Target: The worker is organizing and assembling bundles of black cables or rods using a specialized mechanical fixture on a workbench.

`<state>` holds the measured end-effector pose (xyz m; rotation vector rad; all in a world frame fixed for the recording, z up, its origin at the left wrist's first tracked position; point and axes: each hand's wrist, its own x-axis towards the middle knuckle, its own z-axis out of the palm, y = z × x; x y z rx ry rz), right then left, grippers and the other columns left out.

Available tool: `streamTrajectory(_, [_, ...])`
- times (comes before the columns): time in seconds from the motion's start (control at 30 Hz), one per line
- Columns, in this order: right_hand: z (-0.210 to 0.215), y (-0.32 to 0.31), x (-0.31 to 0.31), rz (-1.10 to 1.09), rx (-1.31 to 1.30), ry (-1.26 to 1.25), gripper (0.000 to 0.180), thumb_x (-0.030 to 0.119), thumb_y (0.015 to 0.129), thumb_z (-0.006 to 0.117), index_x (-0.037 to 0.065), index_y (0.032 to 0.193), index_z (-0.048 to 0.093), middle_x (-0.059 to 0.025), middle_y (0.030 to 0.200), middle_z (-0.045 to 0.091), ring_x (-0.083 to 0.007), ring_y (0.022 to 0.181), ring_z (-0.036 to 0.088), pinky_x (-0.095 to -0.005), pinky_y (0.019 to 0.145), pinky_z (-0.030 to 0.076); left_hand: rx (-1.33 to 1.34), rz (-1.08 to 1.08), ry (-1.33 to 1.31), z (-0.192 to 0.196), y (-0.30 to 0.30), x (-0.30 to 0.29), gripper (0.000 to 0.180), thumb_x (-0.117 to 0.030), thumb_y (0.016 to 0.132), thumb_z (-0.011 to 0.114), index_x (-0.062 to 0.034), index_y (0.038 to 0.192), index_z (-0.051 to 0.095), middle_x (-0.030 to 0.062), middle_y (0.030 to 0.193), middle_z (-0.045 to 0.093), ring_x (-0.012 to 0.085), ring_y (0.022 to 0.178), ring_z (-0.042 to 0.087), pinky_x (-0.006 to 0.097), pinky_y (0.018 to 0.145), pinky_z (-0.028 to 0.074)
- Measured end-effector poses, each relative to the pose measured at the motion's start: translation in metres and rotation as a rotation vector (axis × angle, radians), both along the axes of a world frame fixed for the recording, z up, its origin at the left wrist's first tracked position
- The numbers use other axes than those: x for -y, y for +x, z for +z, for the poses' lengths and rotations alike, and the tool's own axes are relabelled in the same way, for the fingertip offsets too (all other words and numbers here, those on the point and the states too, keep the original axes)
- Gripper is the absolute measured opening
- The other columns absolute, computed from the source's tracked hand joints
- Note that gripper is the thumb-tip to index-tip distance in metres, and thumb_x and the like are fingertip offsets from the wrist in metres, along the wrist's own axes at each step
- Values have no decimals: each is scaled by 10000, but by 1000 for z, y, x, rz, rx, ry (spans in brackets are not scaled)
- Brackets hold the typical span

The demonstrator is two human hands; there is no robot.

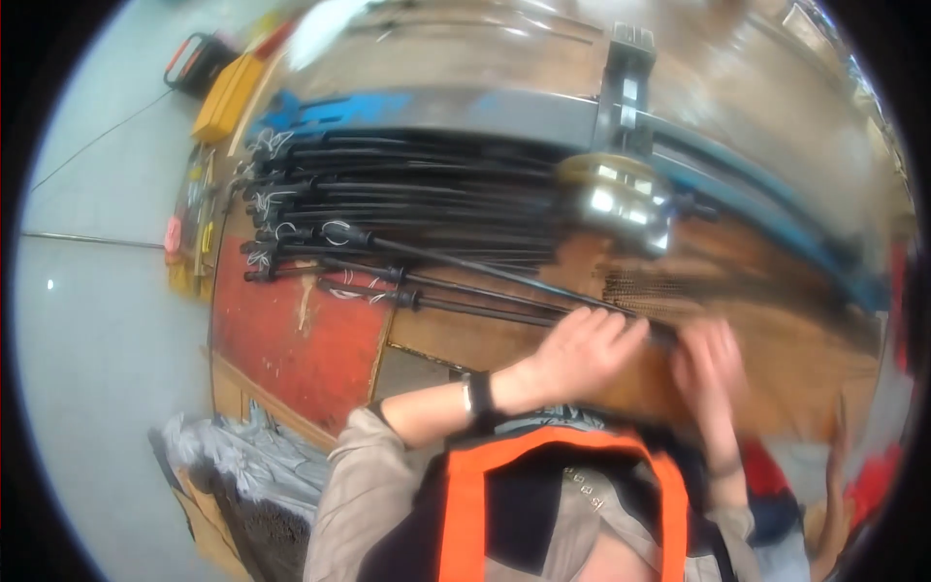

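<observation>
Workshop, pale grey floor [87, 320]; worn wooden table [320, 330] with red-painted patch, blue-grey metal rail [465, 112] along far edge. Stack of black cables [427, 184], thin, rubbery, white wire ends splayed at left, lies in rows across table. Left hand [582, 349] curled over one black cable [456, 283] pulled out of stack toward near edge. Right hand [708, 364] blurred just beside it; grip cannot tell. Judgement: most cables untouched, work early. Yellow case [225, 97] on floor.
</observation>
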<state>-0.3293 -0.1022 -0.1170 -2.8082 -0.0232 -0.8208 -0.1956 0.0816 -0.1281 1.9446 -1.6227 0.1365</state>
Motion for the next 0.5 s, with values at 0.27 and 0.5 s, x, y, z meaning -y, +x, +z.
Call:
streamTrajectory(0.27, [-44, -37, 37, -304, 235, 44, 199, 33, 893, 613, 38, 1092, 626, -128, 861, 622, -295, 734, 573, -399, 652, 478, 46, -124, 122, 40, 28, 6, 417, -45, 695, 651, -61, 1111, 626, 57, 731, 521, 214, 690, 587, 333, 539, 486])
streamTrajectory(0.5, [-58, -53, 125, -449, 285, 18, 238, 51, 937, 581, 52, 1173, 616, -134, 1069, 616, -275, 956, 578, -362, 808, 497, 318, 71, -95, 137, 127, -11, 192, 50, 735, 580, -60, 893, 570, 99, 742, 531, 266, 683, 557, 384, 598, 491])
